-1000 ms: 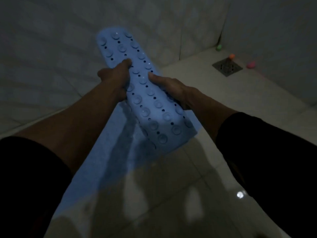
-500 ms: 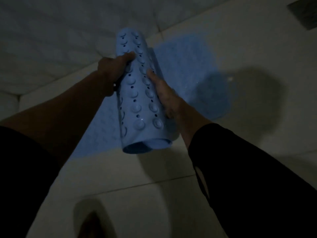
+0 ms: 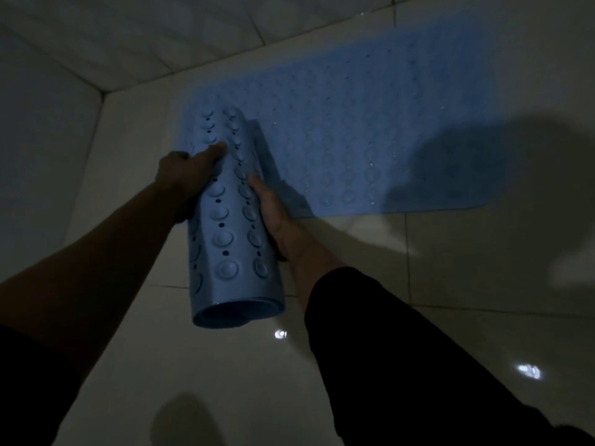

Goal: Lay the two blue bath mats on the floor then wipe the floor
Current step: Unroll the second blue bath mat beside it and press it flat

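Observation:
A rolled blue bath mat [image 3: 231, 233] with suction cups facing out hangs above the floor, its open end toward me. My left hand [image 3: 185, 177] grips the roll's left side and my right hand [image 3: 270, 207] grips its right side. A second blue bath mat [image 3: 370, 140] lies flat on the tiled floor beyond the roll, along the wall. The roll's far end overlaps the flat mat's left edge in view; whether they touch is unclear.
Pale glossy floor tiles [image 3: 467, 284] spread to the right and toward me. Tiled walls [image 3: 145, 43] meet in a corner at the upper left. The room is dim, with shadows falling on the floor and the flat mat.
The view has tilted down and toward the corner, so the flat mat now fills the upper right. The rolled mat has stayed in both hands and come lower, nearer the floor.

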